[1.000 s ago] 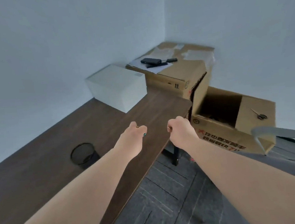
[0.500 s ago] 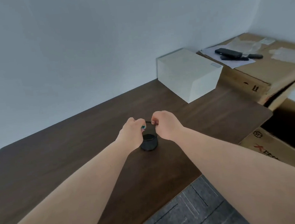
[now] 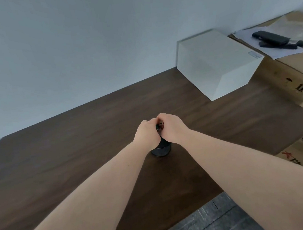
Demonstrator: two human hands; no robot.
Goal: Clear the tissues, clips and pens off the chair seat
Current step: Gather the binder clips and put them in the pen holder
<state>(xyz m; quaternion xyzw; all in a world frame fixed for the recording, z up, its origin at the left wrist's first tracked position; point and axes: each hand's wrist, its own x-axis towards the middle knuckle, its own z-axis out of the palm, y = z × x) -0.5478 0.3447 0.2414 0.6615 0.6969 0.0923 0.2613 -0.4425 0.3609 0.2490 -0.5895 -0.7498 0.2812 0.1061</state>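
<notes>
Both my hands meet over a black mesh pen cup point(image 3: 161, 149) that stands in the middle of the dark wooden desk point(image 3: 79, 139). My left hand point(image 3: 146, 136) is closed, with its fingertips pinched at the cup's rim; what it pinches is hidden. My right hand point(image 3: 172, 127) is closed too, and a tiny red item point(image 3: 162, 125), seemingly a clip, shows at its fingertips above the rim. The two hands touch and hide the cup's opening. The chair seat is out of view.
A white box point(image 3: 215, 63) sits at the desk's back right. Beside it, a cardboard box point(image 3: 290, 73) carries paper and dark gadgets point(image 3: 270, 37). Another carton point(image 3: 300, 155) stands lower right. Grey carpet point(image 3: 216, 219) lies below the desk's front edge.
My view has swung left from the cartons to the desk. Both hands moved over the pen cup and came together at its rim.
</notes>
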